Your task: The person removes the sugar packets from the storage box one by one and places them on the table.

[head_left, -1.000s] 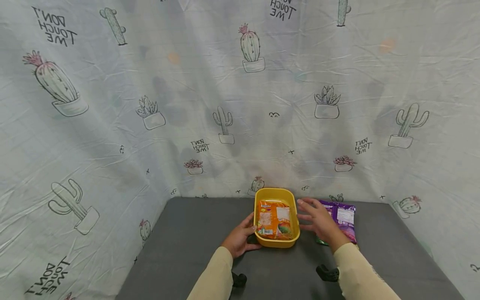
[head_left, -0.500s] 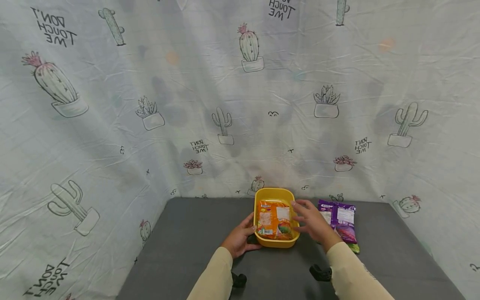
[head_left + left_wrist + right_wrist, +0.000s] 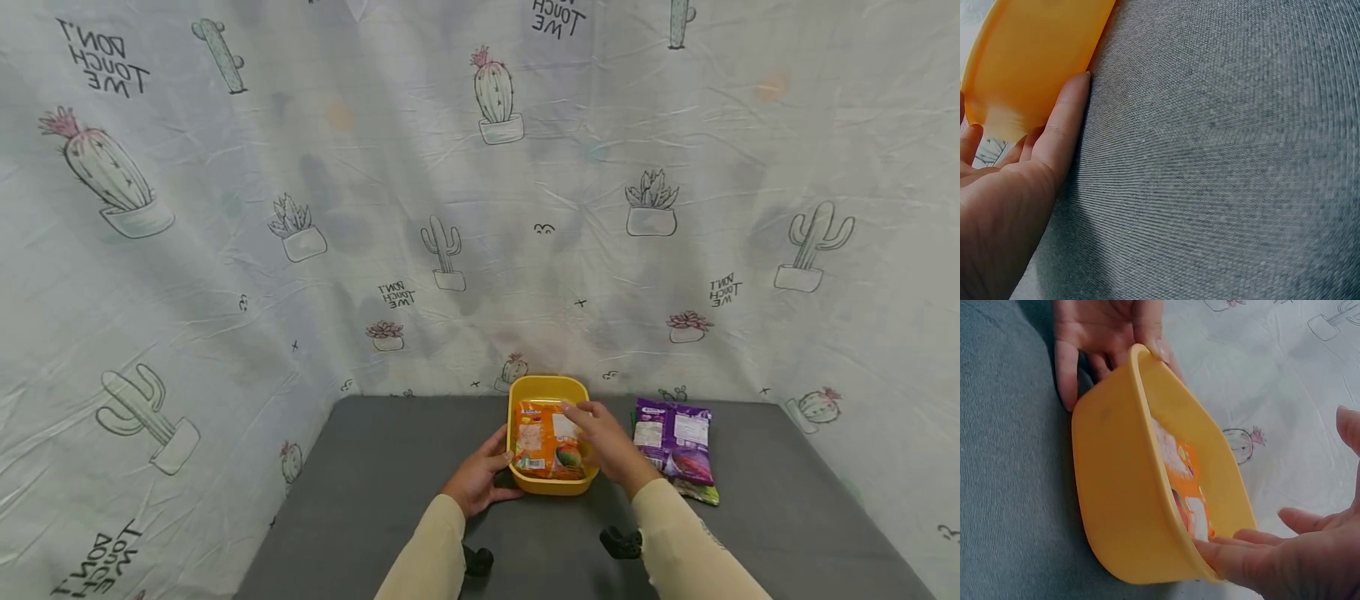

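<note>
A yellow plastic bin (image 3: 551, 387) stands in the middle of the table in the head view, with an orange snack packet (image 3: 542, 442) lying inside. My left hand (image 3: 477, 477) grips the bin's left side. In the right wrist view its thumb is over the rim and the other fingers are along the outer wall. My right hand (image 3: 606, 442) is over the bin's right rim, fingers extended and holding nothing. Some of its fingertips are hidden behind the rim in the right wrist view, so whether they touch the packet I cannot tell.
To the right of the bin lies a purple packet (image 3: 686, 442), with a green packet (image 3: 701, 492) partly showing beneath it. A cactus-print cloth (image 3: 562, 275) hangs behind the grey table (image 3: 405, 450). Black wrist-camera mounts (image 3: 621, 543) jut from both forearms.
My right hand has moved left, from beside the purple packet to over the bin, uncovering more of the purple and green packets. The left hand and bin have stayed put.
</note>
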The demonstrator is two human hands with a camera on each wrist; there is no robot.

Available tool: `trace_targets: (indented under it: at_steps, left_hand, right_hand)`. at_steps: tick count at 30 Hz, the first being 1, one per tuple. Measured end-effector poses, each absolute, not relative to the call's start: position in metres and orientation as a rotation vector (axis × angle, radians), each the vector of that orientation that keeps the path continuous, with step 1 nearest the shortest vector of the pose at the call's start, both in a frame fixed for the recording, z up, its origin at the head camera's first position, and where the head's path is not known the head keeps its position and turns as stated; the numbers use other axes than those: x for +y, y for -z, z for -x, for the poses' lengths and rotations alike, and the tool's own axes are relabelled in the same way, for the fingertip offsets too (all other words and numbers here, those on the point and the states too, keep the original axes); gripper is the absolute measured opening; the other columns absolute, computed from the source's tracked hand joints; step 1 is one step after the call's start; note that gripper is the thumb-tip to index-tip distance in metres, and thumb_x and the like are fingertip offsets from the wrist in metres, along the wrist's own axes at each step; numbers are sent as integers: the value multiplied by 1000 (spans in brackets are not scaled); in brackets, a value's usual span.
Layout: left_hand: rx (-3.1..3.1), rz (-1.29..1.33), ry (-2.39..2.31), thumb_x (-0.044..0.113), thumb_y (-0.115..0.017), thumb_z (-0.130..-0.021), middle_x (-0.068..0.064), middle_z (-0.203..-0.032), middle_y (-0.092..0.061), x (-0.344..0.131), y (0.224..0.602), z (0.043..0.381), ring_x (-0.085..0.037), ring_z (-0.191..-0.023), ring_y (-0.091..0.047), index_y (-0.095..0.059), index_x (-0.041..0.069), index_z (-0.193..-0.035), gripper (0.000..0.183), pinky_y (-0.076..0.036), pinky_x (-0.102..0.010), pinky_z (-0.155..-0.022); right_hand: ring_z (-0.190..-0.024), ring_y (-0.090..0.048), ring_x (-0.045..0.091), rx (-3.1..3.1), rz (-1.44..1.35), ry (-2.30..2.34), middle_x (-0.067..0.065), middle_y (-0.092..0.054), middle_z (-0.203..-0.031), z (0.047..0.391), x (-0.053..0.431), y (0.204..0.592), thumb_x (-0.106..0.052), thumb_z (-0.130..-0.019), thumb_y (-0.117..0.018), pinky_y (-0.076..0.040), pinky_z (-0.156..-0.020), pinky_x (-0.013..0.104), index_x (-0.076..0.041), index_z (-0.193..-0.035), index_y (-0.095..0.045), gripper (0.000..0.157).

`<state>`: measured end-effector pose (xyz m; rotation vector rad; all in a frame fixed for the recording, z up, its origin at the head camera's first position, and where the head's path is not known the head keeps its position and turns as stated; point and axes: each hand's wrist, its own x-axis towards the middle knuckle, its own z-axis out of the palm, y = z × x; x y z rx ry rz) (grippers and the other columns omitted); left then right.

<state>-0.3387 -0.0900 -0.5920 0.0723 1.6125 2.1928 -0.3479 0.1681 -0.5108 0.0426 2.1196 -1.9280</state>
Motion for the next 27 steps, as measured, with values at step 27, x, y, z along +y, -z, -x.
trace_targets:
  at_steps: [27]
  left_hand:
    - [1625,-69,-2183,19,-50,-118,-19,-174,-30,-90,592,340,-44,-153,-35,-24,23,-176,64,-53,-72,-98]
  right_hand:
    - [-147,-36,56,2291,-203,1759,37,-30,-164,361,138,525,-71,-101,-64,-28,-120,72,8,-164,-24,108]
